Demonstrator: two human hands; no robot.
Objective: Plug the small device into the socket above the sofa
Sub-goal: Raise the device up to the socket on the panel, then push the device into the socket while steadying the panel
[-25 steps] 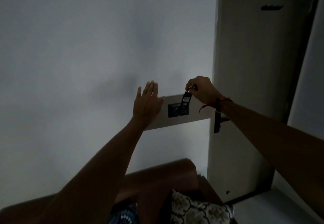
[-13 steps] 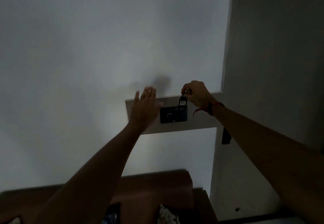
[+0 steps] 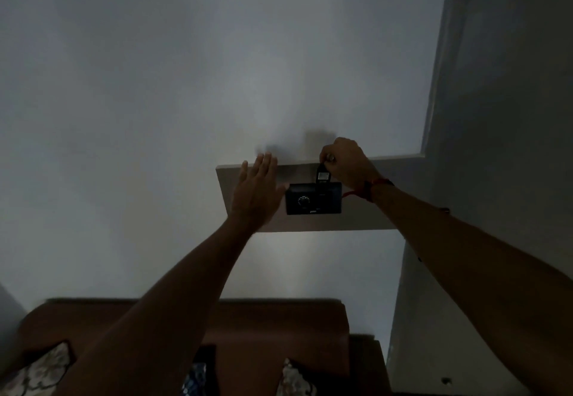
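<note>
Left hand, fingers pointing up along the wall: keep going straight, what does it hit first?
Probably nothing: above the left hand lies only bare wall. Depth is unclear; it may already touch the panel.

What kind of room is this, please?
Probably a dim living room in a home: a brown sofa with patterned cushions stands against a plain wall, and above it a dark socket plate sits on a pale panel.

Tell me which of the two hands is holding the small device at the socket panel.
The right hand, the one with a red thread at its wrist, pinches the top of the small device against the black socket panel. The left hand is open and flat beside the panel.
</note>
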